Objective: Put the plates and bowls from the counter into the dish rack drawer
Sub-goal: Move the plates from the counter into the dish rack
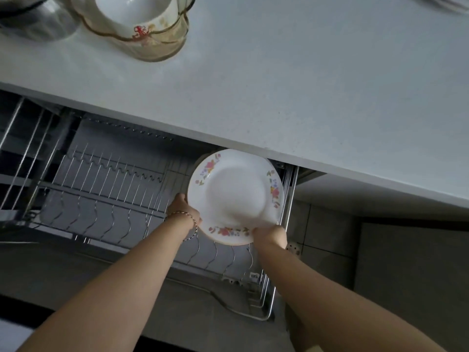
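Our left hand [183, 208], a thin bracelet [186, 216] at its wrist, grips the left rim of a round white plate with a floral border [234, 196], while our right hand [270, 235] clamps its lower right rim. We hold the plate tilted over the right end of the pulled-out steel wire dish rack drawer [106, 189], just below the white counter [304, 85]. On the counter's far left, a white bowl [137, 13] sits inside a scalloped amber glass bowl [157, 44], beside a steel pot [38, 19].
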`<state>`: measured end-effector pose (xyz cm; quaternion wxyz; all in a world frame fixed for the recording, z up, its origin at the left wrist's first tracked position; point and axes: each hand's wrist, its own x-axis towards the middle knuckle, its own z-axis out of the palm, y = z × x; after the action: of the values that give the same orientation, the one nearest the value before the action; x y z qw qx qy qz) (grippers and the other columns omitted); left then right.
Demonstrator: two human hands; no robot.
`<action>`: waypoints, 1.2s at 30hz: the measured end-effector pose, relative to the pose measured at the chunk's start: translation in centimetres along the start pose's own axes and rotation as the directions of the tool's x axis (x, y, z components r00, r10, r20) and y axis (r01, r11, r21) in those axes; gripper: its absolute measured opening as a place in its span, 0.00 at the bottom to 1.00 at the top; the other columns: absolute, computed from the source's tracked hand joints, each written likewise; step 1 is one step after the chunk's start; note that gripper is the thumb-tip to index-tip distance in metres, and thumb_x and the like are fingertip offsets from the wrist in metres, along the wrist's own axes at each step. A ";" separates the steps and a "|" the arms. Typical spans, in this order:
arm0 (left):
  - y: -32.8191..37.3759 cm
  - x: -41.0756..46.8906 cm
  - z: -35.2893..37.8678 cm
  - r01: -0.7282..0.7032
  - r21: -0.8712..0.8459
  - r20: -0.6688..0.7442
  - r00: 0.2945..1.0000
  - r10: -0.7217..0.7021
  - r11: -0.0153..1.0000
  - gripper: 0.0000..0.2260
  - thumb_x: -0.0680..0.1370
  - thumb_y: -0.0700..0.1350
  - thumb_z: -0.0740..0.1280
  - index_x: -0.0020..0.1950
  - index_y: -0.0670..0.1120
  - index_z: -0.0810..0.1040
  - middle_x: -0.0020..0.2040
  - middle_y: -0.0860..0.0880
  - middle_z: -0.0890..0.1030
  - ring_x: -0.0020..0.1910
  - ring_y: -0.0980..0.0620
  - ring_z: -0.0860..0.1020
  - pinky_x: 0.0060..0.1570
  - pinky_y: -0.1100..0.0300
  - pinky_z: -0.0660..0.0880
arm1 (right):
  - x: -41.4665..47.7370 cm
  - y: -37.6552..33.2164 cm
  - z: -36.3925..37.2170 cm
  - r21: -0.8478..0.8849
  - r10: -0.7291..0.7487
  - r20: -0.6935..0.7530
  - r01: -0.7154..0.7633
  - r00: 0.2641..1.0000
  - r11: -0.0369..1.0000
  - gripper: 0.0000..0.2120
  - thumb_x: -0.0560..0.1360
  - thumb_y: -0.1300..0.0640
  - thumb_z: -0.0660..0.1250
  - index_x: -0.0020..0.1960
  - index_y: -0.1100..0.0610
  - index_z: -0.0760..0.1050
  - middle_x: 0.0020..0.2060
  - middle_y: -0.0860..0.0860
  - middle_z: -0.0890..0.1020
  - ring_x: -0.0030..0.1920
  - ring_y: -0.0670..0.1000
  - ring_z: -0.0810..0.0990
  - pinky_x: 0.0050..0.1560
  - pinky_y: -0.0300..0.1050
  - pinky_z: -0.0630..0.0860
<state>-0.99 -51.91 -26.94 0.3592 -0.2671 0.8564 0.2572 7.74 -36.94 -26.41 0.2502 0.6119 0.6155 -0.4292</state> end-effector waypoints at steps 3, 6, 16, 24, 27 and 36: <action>-0.2 -0.3 1.0 -0.039 -0.067 -0.038 0.999 0.036 0.997 0.23 0.70 0.32 0.65 0.64 0.43 0.70 0.61 0.43 0.78 0.61 0.43 0.76 0.62 0.53 0.73 | 0.0 0.3 0.6 0.017 -0.031 -0.030 0.031 0.999 0.999 0.17 0.74 0.63 0.62 0.62 0.62 0.72 0.58 0.60 0.79 0.58 0.60 0.78 0.56 0.48 0.75; -0.7 -0.6 1.8 -0.055 -0.139 -0.044 0.998 0.049 0.989 0.27 0.71 0.32 0.59 0.69 0.47 0.67 0.63 0.45 0.77 0.62 0.42 0.74 0.63 0.50 0.73 | -0.3 0.5 0.8 0.106 -0.025 -0.046 0.030 0.999 0.994 0.18 0.73 0.65 0.59 0.62 0.59 0.70 0.57 0.58 0.79 0.54 0.60 0.79 0.52 0.49 0.76; -0.3 -1.0 1.9 0.095 -0.435 0.093 0.994 -0.060 0.896 0.30 0.71 0.31 0.57 0.72 0.48 0.62 0.66 0.45 0.74 0.61 0.41 0.74 0.58 0.49 0.74 | -0.7 1.3 0.8 0.229 -0.065 0.004 0.063 0.998 0.972 0.22 0.72 0.67 0.57 0.65 0.55 0.68 0.55 0.55 0.81 0.42 0.55 0.75 0.42 0.41 0.69; -0.6 -2.5 2.0 0.135 -0.565 0.201 0.979 -0.023 0.814 0.26 0.72 0.29 0.59 0.69 0.43 0.61 0.65 0.41 0.73 0.61 0.38 0.74 0.62 0.42 0.72 | -0.7 1.8 0.3 0.018 -0.186 0.028 0.185 0.982 0.983 0.17 0.72 0.67 0.56 0.59 0.59 0.72 0.38 0.50 0.75 0.37 0.53 0.73 0.29 0.36 0.64; -0.6 -4.2 1.3 0.061 -0.291 0.057 0.997 -0.046 0.955 0.22 0.73 0.32 0.60 0.67 0.37 0.64 0.64 0.37 0.73 0.61 0.37 0.74 0.60 0.48 0.72 | -1.6 1.4 -1.7 -0.209 -0.204 0.216 0.249 0.955 0.946 0.09 0.74 0.62 0.59 0.51 0.59 0.74 0.40 0.53 0.74 0.41 0.53 0.72 0.29 0.36 0.64; 7.6 -16.0 0.6 -0.521 0.219 0.319 0.837 0.444 0.825 0.13 0.77 0.39 0.56 0.57 0.47 0.76 0.53 0.46 0.79 0.50 0.47 0.77 0.46 0.62 0.71 | -6.8 1.6 -16.2 -0.200 -0.213 0.408 0.315 0.888 0.928 0.13 0.76 0.61 0.61 0.60 0.63 0.74 0.41 0.54 0.80 0.40 0.48 0.78 0.41 0.38 0.76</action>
<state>4.01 -41.60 -13.39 0.4243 0.0522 0.8714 0.2405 13.64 -27.27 -12.91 0.3813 0.3886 0.6845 -0.4848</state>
